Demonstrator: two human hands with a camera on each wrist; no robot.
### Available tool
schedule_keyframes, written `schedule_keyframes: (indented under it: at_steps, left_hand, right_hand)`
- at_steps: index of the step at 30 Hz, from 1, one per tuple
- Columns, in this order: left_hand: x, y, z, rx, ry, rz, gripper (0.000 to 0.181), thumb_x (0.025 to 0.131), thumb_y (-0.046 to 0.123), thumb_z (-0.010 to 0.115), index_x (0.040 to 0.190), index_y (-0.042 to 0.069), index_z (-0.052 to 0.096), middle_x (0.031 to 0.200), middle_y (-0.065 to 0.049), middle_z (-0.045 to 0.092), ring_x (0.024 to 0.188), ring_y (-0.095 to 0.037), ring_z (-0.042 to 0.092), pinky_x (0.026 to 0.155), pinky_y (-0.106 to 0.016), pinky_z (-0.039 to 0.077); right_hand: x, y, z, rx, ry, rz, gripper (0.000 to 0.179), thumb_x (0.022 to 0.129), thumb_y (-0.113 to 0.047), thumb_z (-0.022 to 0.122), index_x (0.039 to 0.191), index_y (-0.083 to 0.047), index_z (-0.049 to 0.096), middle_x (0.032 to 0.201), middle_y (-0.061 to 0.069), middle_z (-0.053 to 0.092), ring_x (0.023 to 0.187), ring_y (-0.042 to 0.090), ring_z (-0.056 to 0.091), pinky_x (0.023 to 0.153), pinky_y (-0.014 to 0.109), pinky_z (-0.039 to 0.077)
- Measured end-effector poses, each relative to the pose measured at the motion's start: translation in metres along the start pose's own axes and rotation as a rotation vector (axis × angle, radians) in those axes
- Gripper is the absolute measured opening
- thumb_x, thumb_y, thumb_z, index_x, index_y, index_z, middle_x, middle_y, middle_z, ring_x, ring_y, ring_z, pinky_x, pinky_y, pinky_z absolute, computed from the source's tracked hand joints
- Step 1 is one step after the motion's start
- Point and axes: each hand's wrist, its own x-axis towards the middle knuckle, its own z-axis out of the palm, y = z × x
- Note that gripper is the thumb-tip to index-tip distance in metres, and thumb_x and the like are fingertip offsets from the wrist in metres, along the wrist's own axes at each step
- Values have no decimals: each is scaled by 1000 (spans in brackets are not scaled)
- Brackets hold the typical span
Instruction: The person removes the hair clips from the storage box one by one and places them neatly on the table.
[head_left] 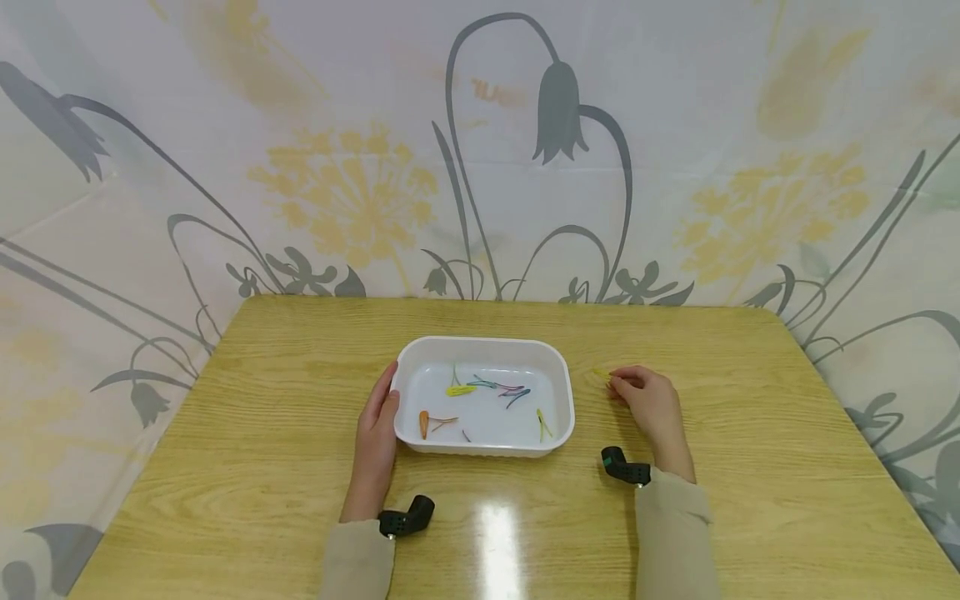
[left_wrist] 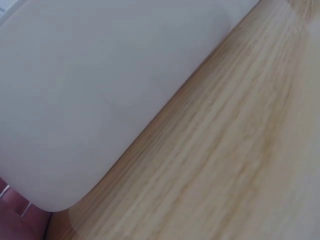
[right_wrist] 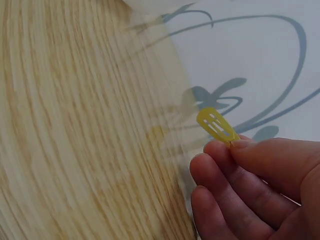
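Your right hand (head_left: 651,408) has its thumb and index finger clamped on one end of a yellow hair clip (right_wrist: 215,125), the slotted end pointing away from your fingers. You hold it to the right of a white tray (head_left: 480,450), just outside its wall. Your left hand (head_left: 377,433) rests against the tray's left side, its fingers stretched along the outer wall (the left wrist view catches only a corner of that hand).

Inside the tray, you have a second yellow clip (head_left: 461,390) toward the back, with a teal clip (head_left: 482,383), a pink clip (head_left: 510,387) and a blue clip (head_left: 517,393) running to its right. An orange clip (head_left: 423,423) lies near the left front, and a yellow-green clip (head_left: 542,421) sits by the right wall, its parts spread. The tray stands on your wood-grained worktop (head_left: 750,417), before a flower-patterned backdrop (head_left: 495,192).
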Motion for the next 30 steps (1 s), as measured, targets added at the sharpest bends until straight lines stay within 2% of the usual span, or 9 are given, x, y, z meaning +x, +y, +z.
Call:
schedule_keyframes:
  at_steps: [5, 11, 15, 18, 23, 30]
  left_hand:
    - [-3, 7, 0, -5, -8, -15, 37, 97, 23, 37, 133, 29, 40, 136, 15, 35, 124, -1, 31, 102, -24, 26]
    - [-10, 24, 4, 17, -13, -9, 39, 97, 18, 35, 136, 21, 37, 139, 10, 34, 126, -5, 29, 103, -26, 25]
    - [-6, 13, 2, 2, -8, 0, 38, 97, 22, 37, 134, 26, 40, 137, 13, 35, 125, -3, 30, 103, -25, 25]
    - [-3, 3, 0, -4, -6, 13, 36, 96, 26, 39, 132, 31, 42, 135, 16, 36, 124, -2, 31, 102, -24, 25]
    - [-3, 3, 1, 22, 2, 5, 36, 96, 31, 39, 131, 33, 42, 135, 18, 36, 124, -2, 30, 102, -27, 26]
    - [-2, 4, 1, 38, 7, -5, 36, 95, 32, 39, 131, 35, 41, 135, 18, 35, 124, -2, 31, 102, -28, 26]
  right_hand:
    - [0, 2, 1, 12, -9, 10, 26, 90, -19, 53, 107, 0, 61, 92, 14, 65, 82, 20, 63, 68, 25, 51]
    - [-1, 3, 1, -20, 0, 28, 26, 90, -20, 53, 107, -1, 61, 93, 13, 65, 81, 20, 62, 65, 25, 51]
    - [0, 4, 1, -96, 21, 24, 25, 89, -22, 54, 104, -3, 63, 92, 12, 64, 78, 20, 60, 64, 25, 48]
    - [0, 4, 1, -153, 38, 18, 26, 89, -23, 55, 104, -4, 63, 95, 12, 63, 82, 23, 56, 68, 32, 44]
    - [-1, 3, 0, -190, 40, 11, 25, 88, -21, 55, 103, -3, 63, 100, 15, 60, 90, 29, 52, 78, 41, 40]
    - [-1, 2, 1, -198, 34, 7, 25, 88, -20, 54, 104, -3, 62, 100, 16, 60, 90, 29, 52, 79, 42, 40]
